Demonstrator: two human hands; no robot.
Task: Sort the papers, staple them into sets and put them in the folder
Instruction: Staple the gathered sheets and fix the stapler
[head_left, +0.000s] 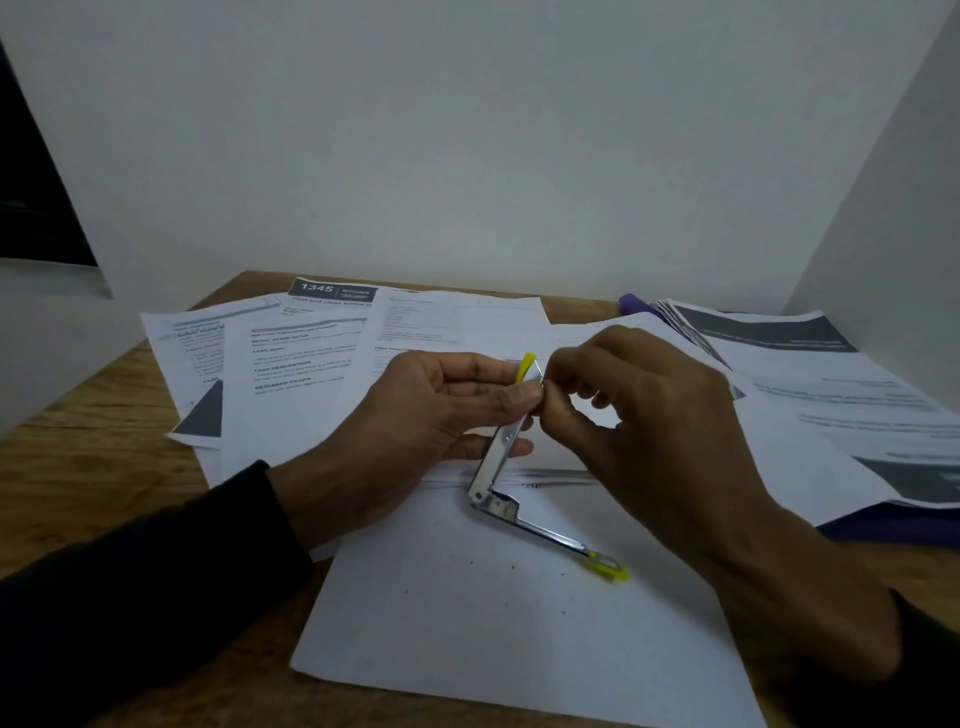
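Stapler (511, 470): a small metal stapler with yellow tips is swung wide open at its hinge; one arm is raised between the two hands, the other arm is stretched out low over the blank sheet, below the right fingers.
Left hand (436, 410): the raised arm of the stapler is gripped, with the thumb laid across its front and the other fingers curled behind it.
Right hand (639, 410): the fingertips are drawn together at the top of the raised arm, just under its yellow tip; something tiny seems to be pinched there, but what it is cannot be told.
Blank sheet (519, 613): it is laid flat on the table beneath both hands, nearest the viewer.
Printed papers (291, 364): several overlapping sheets are spread beyond the left fingers, towards the wall.
Paper stack (831, 379): more printed sheets, fanned at one corner, are piled beyond the right fingers.
Folder (893, 525): a purple edge is seen under the paper stack, to the outside of the right wrist.
Table (93, 457): wooden, and covered by the papers over most of its top.
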